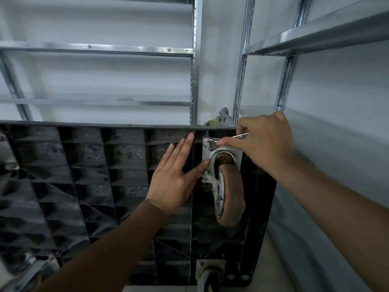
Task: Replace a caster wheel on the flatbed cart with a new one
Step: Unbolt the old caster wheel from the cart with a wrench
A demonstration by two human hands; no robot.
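Note:
The black ribbed underside of the flatbed cart stands on its edge and faces me. A worn brownish caster wheel hangs from a silver mounting plate near the cart's upper right corner. My right hand grips a silver wrench, whose head sits on the nut at the plate's upper left corner. My left hand lies flat with straight fingers on the cart's ribs, its thumb touching the plate's left edge. Another bolt shows at the plate's lower left.
Metal shelving uprights and rails stand against the white wall behind the cart. A shelf juts out at upper right. A second caster sits at the cart's lower right, and other casters show partly at the left edge.

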